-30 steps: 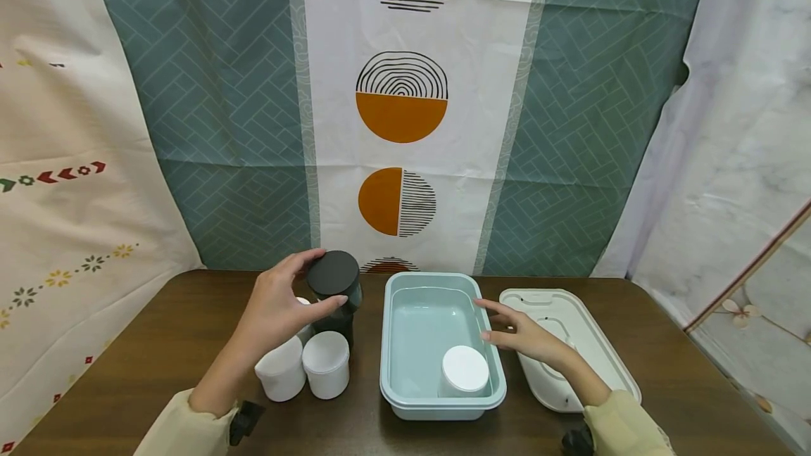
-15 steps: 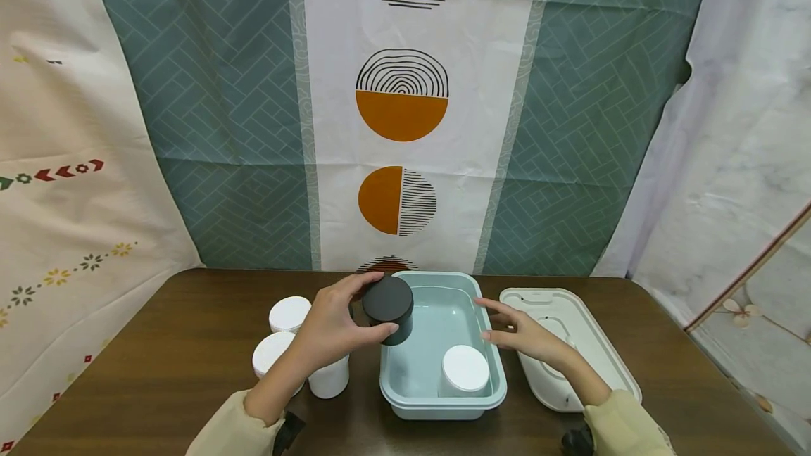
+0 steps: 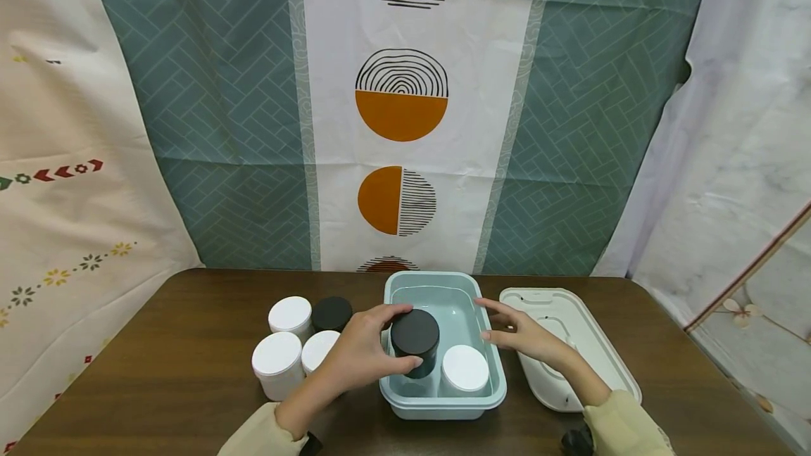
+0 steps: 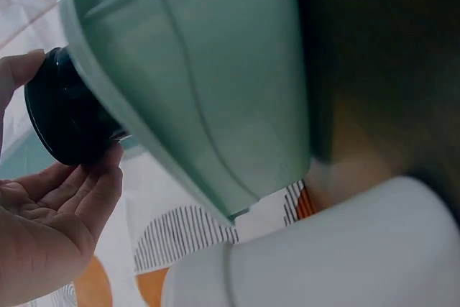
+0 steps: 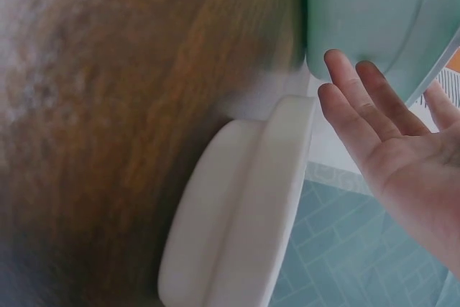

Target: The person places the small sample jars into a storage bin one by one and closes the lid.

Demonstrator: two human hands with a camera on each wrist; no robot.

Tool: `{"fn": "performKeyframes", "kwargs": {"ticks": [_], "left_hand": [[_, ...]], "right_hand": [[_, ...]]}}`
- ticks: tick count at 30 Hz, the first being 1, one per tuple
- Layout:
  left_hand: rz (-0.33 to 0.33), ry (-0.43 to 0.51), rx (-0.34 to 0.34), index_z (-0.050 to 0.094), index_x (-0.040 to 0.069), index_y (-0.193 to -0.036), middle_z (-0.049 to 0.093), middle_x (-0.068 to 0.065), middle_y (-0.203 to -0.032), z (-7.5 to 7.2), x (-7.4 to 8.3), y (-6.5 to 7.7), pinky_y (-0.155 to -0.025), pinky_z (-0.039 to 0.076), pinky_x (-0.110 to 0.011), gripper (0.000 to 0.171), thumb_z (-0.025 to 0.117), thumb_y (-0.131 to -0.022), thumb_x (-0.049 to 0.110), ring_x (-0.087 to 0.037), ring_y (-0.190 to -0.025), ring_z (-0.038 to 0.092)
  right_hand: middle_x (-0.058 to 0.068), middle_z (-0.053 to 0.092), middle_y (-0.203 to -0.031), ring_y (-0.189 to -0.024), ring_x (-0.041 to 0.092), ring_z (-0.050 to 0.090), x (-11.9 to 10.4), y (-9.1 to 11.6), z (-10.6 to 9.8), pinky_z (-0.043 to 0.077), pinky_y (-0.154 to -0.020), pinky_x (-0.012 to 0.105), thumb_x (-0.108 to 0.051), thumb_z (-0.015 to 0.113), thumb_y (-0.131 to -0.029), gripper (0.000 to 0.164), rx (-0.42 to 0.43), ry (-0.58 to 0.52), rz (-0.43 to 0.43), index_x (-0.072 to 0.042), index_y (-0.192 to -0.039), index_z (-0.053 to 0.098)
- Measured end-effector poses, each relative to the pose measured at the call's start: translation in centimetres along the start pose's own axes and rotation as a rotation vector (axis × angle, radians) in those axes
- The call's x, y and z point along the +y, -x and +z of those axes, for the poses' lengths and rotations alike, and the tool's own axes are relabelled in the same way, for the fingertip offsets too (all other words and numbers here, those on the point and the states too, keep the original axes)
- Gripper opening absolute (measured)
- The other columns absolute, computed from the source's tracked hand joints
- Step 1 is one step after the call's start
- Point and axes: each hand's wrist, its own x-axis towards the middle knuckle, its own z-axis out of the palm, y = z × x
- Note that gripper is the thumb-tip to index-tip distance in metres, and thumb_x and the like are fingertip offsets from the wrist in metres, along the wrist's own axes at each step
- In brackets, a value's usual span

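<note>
My left hand [image 3: 361, 350] holds a jar with a black lid [image 3: 415, 335] between thumb and fingers, inside the left side of a pale blue-green plastic tub [image 3: 415, 403]. The left wrist view shows the dark jar [image 4: 68, 109] partly hidden behind the tub's wall [image 4: 215, 91]. A white-lidded jar [image 3: 465, 369] stands in the tub's near right corner. At the tub's right rim is my right hand [image 3: 532, 335], its fingers spread and relaxed. From the right wrist, that hand [image 5: 410, 149] shows nothing in its grasp beside the tub's outer wall [image 5: 366, 12].
Left of the tub, several jars stand grouped on the dark wooden table [image 3: 158, 371]: white ones [image 3: 279, 364] and one with a black lid [image 3: 332, 313]. A white tub lid [image 3: 598, 354] lies to the right, under my right forearm. Patterned cloth [image 3: 405, 90] hangs behind.
My left hand has lifted the black-lidded jar from the group, carried it right over the tub's rim and lowered it toward the inside. My right hand has stayed still.
</note>
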Motion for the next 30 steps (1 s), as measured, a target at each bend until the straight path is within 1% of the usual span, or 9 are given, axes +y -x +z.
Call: {"fn": "performKeyframes", "kwargs": {"ticks": [4, 8, 13, 16, 20, 22, 26, 30], "left_hand": [[-0.024, -0.024, -0.048, 0.057, 0.006, -0.120, 0.060, -0.003, -0.116, 0.7, -0.3, 0.1, -0.081, 0.049, -0.031, 0.062, 0.080, -0.066, 0.026, -0.015, -0.097, 0.057], [-0.034, -0.061, -0.103, 0.058, 0.006, -0.119, 0.061, -0.002, -0.115, 1.2, -0.6, 0.2, -0.080, 0.048, -0.029, 0.061, 0.079, -0.067, 0.030, -0.015, -0.096, 0.056], [-0.006, -0.117, -0.157, 0.059, 0.006, -0.118, 0.062, -0.002, -0.111, 1.3, -0.7, 0.3, -0.078, 0.047, -0.028, 0.060, 0.078, -0.067, 0.032, -0.013, -0.093, 0.056], [0.002, -0.142, -0.184, 0.059, 0.007, -0.118, 0.062, -0.001, -0.111, 1.3, -0.6, 0.2, -0.080, 0.047, -0.028, 0.060, 0.077, -0.067, 0.033, -0.012, -0.094, 0.056], [0.003, -0.163, -0.208, 0.059, 0.007, -0.118, 0.061, -0.001, -0.112, 1.1, -0.6, 0.1, -0.083, 0.046, -0.031, 0.060, 0.077, -0.068, 0.034, -0.015, -0.099, 0.055], [0.015, -0.177, -0.212, 0.059, 0.006, -0.117, 0.062, -0.002, -0.111, 1.0, -0.7, 0.1, -0.083, 0.046, -0.032, 0.059, 0.077, -0.067, 0.033, -0.017, -0.100, 0.054], [0.045, -0.212, -0.228, 0.060, 0.006, -0.115, 0.063, -0.001, -0.107, 1.0, -1.0, 0.0, -0.080, 0.046, -0.029, 0.058, 0.078, -0.066, 0.031, -0.015, -0.096, 0.053], [0.047, -0.242, -0.277, 0.060, 0.007, -0.115, 0.063, 0.000, -0.106, 1.1, -1.0, 0.0, -0.077, 0.045, -0.026, 0.058, 0.078, -0.066, 0.032, -0.013, -0.094, 0.052]], "right_hand": [[0.026, 0.042, -0.131, -0.117, 0.038, 0.044, 0.0, 0.0, 0.0, 0.047, -0.086, 0.046, -0.022, 0.058, -0.089, 0.061, -0.001, -0.008, 0.001, -0.010, -0.142, 0.030], [0.026, 0.043, -0.129, -0.116, 0.038, 0.045, 0.1, 0.0, 0.1, 0.047, -0.085, 0.045, -0.022, 0.058, -0.089, 0.061, -0.002, -0.007, -0.002, -0.009, -0.142, 0.030], [0.025, 0.045, -0.127, -0.114, 0.036, 0.047, 0.2, -0.1, 0.1, 0.047, -0.086, 0.045, -0.023, 0.058, -0.089, 0.061, 0.001, 0.001, -0.001, -0.009, -0.142, 0.030], [0.024, 0.046, -0.127, -0.114, 0.035, 0.048, 0.3, -0.2, 0.1, 0.047, -0.086, 0.045, -0.024, 0.058, -0.089, 0.061, 0.001, 0.001, 0.004, -0.010, -0.142, 0.030], [0.023, 0.046, -0.127, -0.114, 0.035, 0.048, 0.4, -0.3, 0.1, 0.047, -0.086, 0.045, -0.025, 0.058, -0.089, 0.061, 0.006, -0.005, 0.011, -0.012, -0.142, 0.031], [0.023, 0.046, -0.127, -0.114, 0.035, 0.048, 0.5, -0.3, 0.1, 0.047, -0.086, 0.045, -0.026, 0.058, -0.089, 0.061, 0.009, -0.008, 0.015, -0.013, -0.142, 0.031], [0.023, 0.046, -0.127, -0.114, 0.035, 0.048, 0.6, -0.3, 0.1, 0.047, -0.086, 0.045, -0.026, 0.058, -0.089, 0.061, 0.012, -0.005, 0.024, -0.013, -0.142, 0.031], [0.022, 0.046, -0.127, -0.113, 0.034, 0.048, 0.6, -0.3, 0.1, 0.047, -0.086, 0.045, -0.027, 0.058, -0.089, 0.060, 0.016, -0.003, 0.026, -0.014, -0.142, 0.032]]}}
